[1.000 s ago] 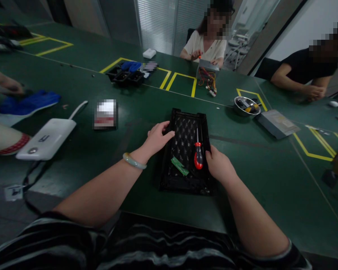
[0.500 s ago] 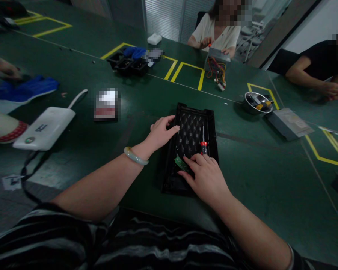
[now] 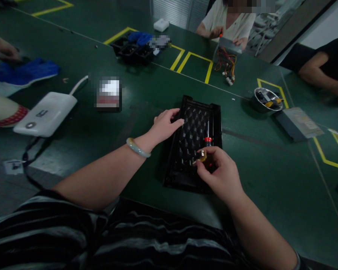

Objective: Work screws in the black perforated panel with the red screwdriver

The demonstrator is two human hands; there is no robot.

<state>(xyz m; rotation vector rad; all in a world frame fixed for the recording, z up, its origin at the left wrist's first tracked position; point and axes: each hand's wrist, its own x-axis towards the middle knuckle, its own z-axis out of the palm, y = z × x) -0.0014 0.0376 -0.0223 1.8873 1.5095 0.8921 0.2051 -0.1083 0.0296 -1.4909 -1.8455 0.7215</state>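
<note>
Head view, only one. My right hand [image 3: 222,172] was over the near right part of the black tray [image 3: 193,114], thumb and fingertips pinching a small part [image 3: 202,155], shiny and yellowish where it showed. Too small and dim to say what it was. It sat at my fingertips, left of the palm, raised over the tray floor; long axis not clear, mostly covered by fingers.

My left hand [image 3: 167,125] was at the tray's left wall, fingers and thumb parted, thumb reaching over the rim, nothing in the grasp. Right hand obviously nearer the part; left hand lay farther out and to its left.

Tray flat on the green table [image 3: 256,168], long side running away from me, far end leaning a bit right. Inside, along the right wall: a screwdriver [image 3: 208,141], shaft pointing away, roughly in line with the tray. Its handle went behind my right hand; couldn't tell if they touched.

Off to the left, well apart: white power pack [image 3: 46,114], blue glove [image 3: 28,71]. Far right: metal bowl [image 3: 266,101] with tools, grey box [image 3: 298,123] beside it.
</note>
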